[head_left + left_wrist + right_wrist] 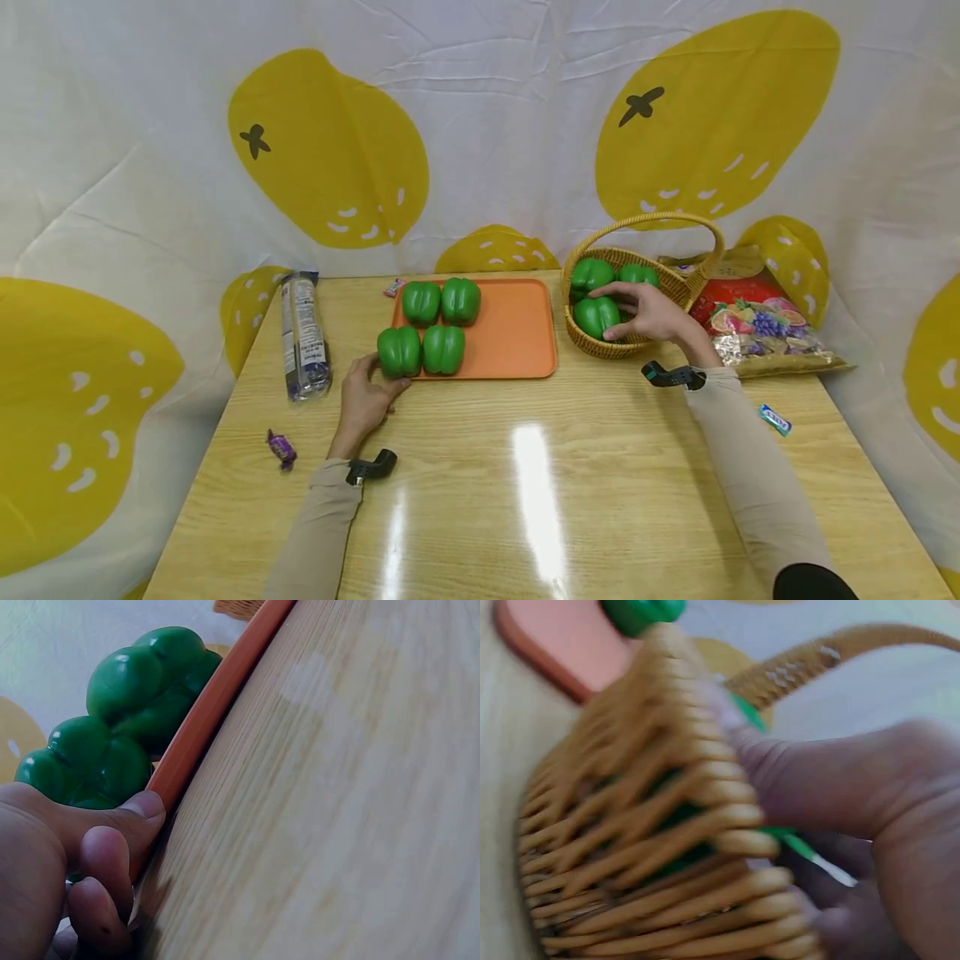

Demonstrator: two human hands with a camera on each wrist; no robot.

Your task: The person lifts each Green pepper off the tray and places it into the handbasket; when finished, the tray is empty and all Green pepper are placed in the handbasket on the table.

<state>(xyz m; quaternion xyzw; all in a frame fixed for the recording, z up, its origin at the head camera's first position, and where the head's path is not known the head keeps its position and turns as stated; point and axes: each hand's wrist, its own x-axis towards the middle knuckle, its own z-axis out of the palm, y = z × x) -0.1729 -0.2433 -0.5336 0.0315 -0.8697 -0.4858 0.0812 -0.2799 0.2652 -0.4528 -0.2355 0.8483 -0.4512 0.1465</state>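
Observation:
At the front left corner of the orange tray, my left hand grips the rim, its thumb along the tray's edge. Two green bell peppers stand at the tray's front left, and two more are behind them. My right hand reaches into the wicker basket and holds a green bell pepper between thumb and fingers. Behind it in the basket lie two other bell peppers. The basket's wall hides most of the held pepper in the right wrist view.
A red and gold candy bag lies right of the basket, with a small teal packet in front. On the left are a clear and blue plastic package and a purple wrapped candy. The basket's tall handle arches overhead.

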